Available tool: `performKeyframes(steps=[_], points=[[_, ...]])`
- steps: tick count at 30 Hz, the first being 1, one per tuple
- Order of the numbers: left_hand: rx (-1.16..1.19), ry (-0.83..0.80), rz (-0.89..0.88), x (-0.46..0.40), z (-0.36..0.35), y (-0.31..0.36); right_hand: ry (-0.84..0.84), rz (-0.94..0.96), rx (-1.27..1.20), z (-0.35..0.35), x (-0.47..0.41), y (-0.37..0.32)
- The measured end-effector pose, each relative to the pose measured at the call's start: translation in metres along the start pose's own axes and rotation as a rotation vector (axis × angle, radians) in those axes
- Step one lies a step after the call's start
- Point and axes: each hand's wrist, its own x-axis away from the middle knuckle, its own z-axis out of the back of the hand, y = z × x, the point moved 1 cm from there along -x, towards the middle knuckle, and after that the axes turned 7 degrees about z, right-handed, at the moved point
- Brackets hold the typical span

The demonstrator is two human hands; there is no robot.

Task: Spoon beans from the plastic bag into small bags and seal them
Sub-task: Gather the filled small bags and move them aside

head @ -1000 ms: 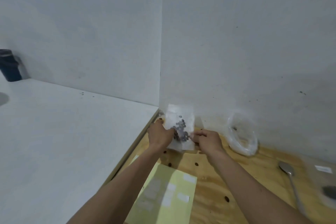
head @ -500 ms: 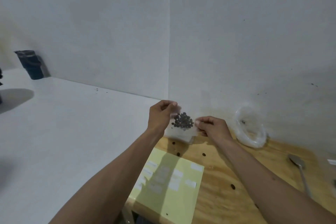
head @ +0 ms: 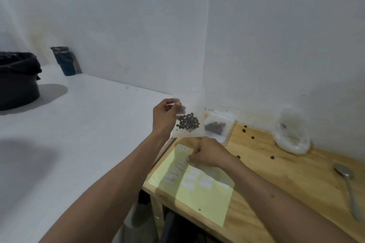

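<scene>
Above the wooden surface (head: 276, 175), your left hand (head: 165, 119) pinches the upper left edge of a small bag (head: 188, 116), dark beans (head: 188, 122) pooled inside. Your right hand (head: 207, 153) hovers over the yellow sheet (head: 207, 199), fingers curled; what they hold you cannot tell. Another filled bag (head: 217, 126) lies by the wall, spoon (head: 348, 187) at right.

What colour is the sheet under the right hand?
Pale yellow-green sheet, clearest in the head view.
</scene>
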Motion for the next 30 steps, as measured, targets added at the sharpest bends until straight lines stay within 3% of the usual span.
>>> performKeyframes(steps=[17,27,30], points=[[0.008,-0.016,0.024,0.000,0.014,-0.014,-0.068,-0.030,-0.149,-0.012,-0.008,-0.013],[0.099,-0.070,0.112,0.001,0.010,-0.017,0.149,0.089,-0.297,0.005,0.001,-0.007],[0.161,-0.117,0.132,0.003,0.001,-0.016,0.292,0.101,-0.409,0.031,0.003,-0.004]])
